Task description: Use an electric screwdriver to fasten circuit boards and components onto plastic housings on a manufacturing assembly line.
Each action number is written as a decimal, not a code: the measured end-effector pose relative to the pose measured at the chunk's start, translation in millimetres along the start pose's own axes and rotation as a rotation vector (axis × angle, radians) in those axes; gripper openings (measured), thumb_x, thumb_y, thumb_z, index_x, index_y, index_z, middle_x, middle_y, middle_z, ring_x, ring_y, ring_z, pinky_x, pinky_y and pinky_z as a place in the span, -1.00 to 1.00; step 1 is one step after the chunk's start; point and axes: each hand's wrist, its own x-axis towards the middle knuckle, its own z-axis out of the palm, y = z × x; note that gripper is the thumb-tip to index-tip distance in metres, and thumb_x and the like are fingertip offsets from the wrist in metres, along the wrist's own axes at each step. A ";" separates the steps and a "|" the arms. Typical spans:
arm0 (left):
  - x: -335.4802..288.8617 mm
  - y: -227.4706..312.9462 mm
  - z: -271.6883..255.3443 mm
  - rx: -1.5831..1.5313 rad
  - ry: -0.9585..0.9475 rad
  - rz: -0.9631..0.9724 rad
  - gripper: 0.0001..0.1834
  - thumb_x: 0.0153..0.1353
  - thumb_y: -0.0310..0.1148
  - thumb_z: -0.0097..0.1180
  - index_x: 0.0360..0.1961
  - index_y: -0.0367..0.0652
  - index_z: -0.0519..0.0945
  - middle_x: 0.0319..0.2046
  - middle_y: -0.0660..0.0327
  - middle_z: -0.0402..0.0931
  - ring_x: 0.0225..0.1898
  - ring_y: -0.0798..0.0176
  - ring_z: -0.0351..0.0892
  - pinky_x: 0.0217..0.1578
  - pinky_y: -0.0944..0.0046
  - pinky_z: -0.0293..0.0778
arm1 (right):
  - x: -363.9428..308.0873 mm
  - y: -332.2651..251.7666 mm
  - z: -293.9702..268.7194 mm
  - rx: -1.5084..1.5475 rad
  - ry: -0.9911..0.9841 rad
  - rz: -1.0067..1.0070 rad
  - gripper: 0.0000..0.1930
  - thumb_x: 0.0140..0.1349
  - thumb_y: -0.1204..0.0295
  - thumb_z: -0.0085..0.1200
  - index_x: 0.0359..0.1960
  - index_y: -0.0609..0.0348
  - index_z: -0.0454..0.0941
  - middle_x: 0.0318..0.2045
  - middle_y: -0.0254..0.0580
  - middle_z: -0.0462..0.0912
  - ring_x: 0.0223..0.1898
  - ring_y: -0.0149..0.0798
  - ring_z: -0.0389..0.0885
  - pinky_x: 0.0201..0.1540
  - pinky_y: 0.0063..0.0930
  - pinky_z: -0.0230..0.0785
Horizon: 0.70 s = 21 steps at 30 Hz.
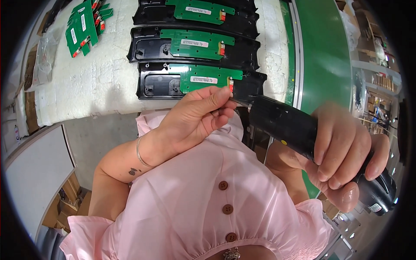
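Observation:
My right hand [344, 145] is wrapped round a black electric screwdriver [284, 123], which slants across the right side with its bit toward the left. At the bit's tip, the thumb and fingers of my left hand [193, 112] are pinched together; whatever small piece they hold is hidden. Just beyond them lies the nearest black plastic housing [253, 86], with a green circuit board [216, 73] set in it. The board carries a white label and a red connector [231, 87] close to my left fingertips. My left hand covers part of the front edge.
More black housings [149, 45] with green boards [197, 52] lie in a row behind. A pile of loose circuit boards [82, 28] is at the far left on the white foam surface [99, 78]. Clear plastic wrap [45, 60] hangs beside it. A green surface [323, 56] runs along the right.

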 end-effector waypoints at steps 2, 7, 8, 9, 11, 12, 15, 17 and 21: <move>-2.3 -3.1 -6.7 0.047 -0.040 0.002 -0.85 0.16 -0.31 0.01 -0.38 -0.18 0.48 -0.45 0.28 0.50 -0.44 0.48 0.49 -0.40 0.56 0.46 | -4.4 0.7 1.5 0.027 -0.005 -0.003 -0.73 -0.17 0.47 0.04 -0.38 0.02 0.29 -0.72 -0.55 0.45 -0.68 -0.62 0.41 -0.49 -0.77 0.28; -4.1 -8.4 -11.4 -0.019 -0.042 0.010 -0.84 0.16 -0.30 0.01 -0.36 -0.17 0.47 -0.45 0.29 0.49 -0.42 0.49 0.47 -0.39 0.56 0.46 | -9.9 5.6 8.4 -0.002 0.035 0.008 -0.73 -0.16 0.46 0.05 -0.36 0.02 0.28 -0.71 -0.55 0.45 -0.68 -0.61 0.40 -0.50 -0.78 0.26; -3.1 -8.6 -12.8 -0.020 -0.043 0.010 -0.84 0.16 -0.30 0.01 -0.36 -0.17 0.47 -0.45 0.29 0.49 -0.42 0.49 0.47 -0.39 0.56 0.46 | -10.1 6.8 9.3 -0.011 0.065 0.006 -0.72 -0.15 0.46 0.05 -0.36 0.02 0.28 -0.70 -0.55 0.44 -0.68 -0.60 0.40 -0.49 -0.77 0.25; -1.9 -8.8 -16.8 -0.017 -0.046 0.049 -0.82 0.16 -0.29 0.01 -0.34 -0.19 0.46 -0.40 0.26 0.48 -0.38 0.46 0.47 -0.32 0.53 0.45 | -10.6 5.7 10.5 -0.014 0.093 0.086 -0.72 -0.14 0.45 0.03 -0.34 0.03 0.27 -0.69 -0.54 0.42 -0.66 -0.58 0.38 -0.47 -0.73 0.22; -2.2 -10.3 -16.8 -0.019 -0.047 0.103 -0.80 0.16 -0.28 0.01 -0.32 -0.21 0.46 -0.36 0.22 0.48 -0.34 0.43 0.47 -0.26 0.50 0.45 | -8.7 22.9 11.6 0.001 0.072 0.074 -0.75 -0.12 0.45 -0.03 -0.33 0.04 0.27 -0.70 -0.57 0.35 -0.66 -0.58 0.32 -0.46 -0.69 0.16; 0.2 -10.0 -0.7 -0.011 -0.023 0.035 -0.75 0.18 -0.27 -0.02 -0.27 -0.26 0.44 -0.30 0.17 0.45 -0.28 0.38 0.46 -0.18 0.46 0.42 | -7.3 21.7 11.5 -0.063 0.094 0.074 -0.74 -0.11 0.45 -0.05 -0.31 0.05 0.28 -0.70 -0.59 0.33 -0.66 -0.58 0.30 -0.46 -0.69 0.15; -4.9 -13.5 2.0 -0.027 0.066 -0.063 -0.65 0.24 -0.26 -0.15 -0.13 -0.37 0.37 -0.20 0.08 0.40 -0.11 0.27 0.40 -0.03 0.39 0.35 | -6.1 39.2 -4.3 -0.109 0.067 0.025 -0.59 -0.21 0.57 -0.16 -0.18 0.12 0.30 -0.72 -0.50 0.21 -0.69 -0.52 0.19 -0.49 -0.60 0.09; -9.5 -16.5 -2.7 -0.047 0.121 -0.130 -0.59 0.28 -0.26 -0.25 -0.04 -0.43 0.31 -0.15 0.04 0.38 0.00 0.20 0.35 0.04 0.36 0.31 | -2.8 46.4 -2.9 -0.153 0.189 0.072 -0.61 -0.19 0.55 -0.21 -0.20 0.14 0.32 -0.74 -0.43 0.17 -0.71 -0.47 0.13 -0.50 -0.56 0.08; -17.5 -19.2 -12.5 0.198 0.077 -0.034 -0.66 0.27 -0.34 -0.24 -0.06 -0.41 0.35 -0.20 0.04 0.42 -0.08 0.21 0.44 -0.07 0.40 0.41 | 1.6 60.1 -8.0 -0.156 0.212 0.154 -0.67 -0.14 0.50 -0.27 -0.24 0.17 0.32 -0.75 -0.39 0.15 -0.74 -0.44 0.11 -0.51 -0.47 0.08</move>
